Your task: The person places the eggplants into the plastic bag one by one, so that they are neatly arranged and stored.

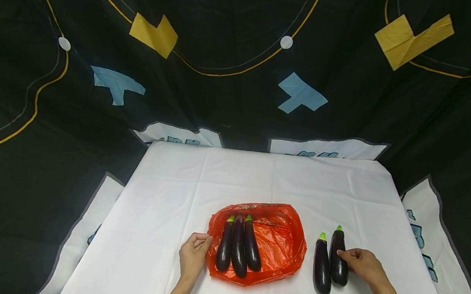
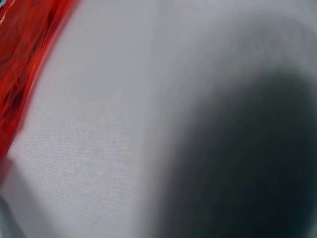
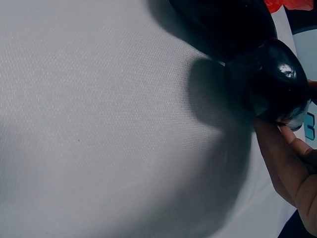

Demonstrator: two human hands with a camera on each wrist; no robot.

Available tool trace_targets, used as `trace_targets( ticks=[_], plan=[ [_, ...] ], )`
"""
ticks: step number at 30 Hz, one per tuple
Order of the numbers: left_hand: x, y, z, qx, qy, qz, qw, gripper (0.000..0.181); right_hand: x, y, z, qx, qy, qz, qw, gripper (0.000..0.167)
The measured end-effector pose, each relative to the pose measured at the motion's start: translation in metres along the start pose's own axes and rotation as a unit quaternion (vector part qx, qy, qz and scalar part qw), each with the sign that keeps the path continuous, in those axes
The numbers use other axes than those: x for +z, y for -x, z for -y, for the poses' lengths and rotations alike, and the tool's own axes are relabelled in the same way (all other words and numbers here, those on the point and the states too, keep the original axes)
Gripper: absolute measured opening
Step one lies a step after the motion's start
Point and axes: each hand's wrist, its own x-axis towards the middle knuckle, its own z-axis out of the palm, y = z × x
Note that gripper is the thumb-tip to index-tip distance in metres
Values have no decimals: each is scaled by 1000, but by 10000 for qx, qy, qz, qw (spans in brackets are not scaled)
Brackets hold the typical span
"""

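Note:
A red plastic bag (image 1: 275, 248) lies spread with its rim rolled round, near the table's front. Three dark eggplants (image 1: 238, 246) rest side by side in its left half. My left hand (image 1: 193, 257) pinches the bag's left rim; the left wrist view shows only part of the bag (image 2: 22, 54). Right of the bag, two more eggplants lie close together. My right hand (image 1: 367, 265) grips the right-hand eggplant (image 1: 338, 261), thumb on top. Beside it lies the other eggplant (image 1: 322, 269). In the right wrist view, fingers (image 3: 280, 153) hold the eggplant's (image 3: 282, 79) side.
A white cloth covers the table (image 1: 234, 174), with fold creases running across it. Behind and at both sides hangs a black curtain (image 1: 222, 101) with yellow lines and blue and gold patches. A dark blur fills the right of the left wrist view.

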Motion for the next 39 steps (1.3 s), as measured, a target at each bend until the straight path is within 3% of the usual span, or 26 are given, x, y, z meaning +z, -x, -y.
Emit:
trace_targets(
  ticks=[16, 39],
  plan=[
    [1, -1, 1, 12, 34, -29, 10000, 8, -8, 2, 5, -170, -134, 58, 9997, 59],
    [0, 0, 2, 27, 114, 9, 9999, 10, -10, 4, 11, -101, -243, 139, 9996, 59]
  ],
)
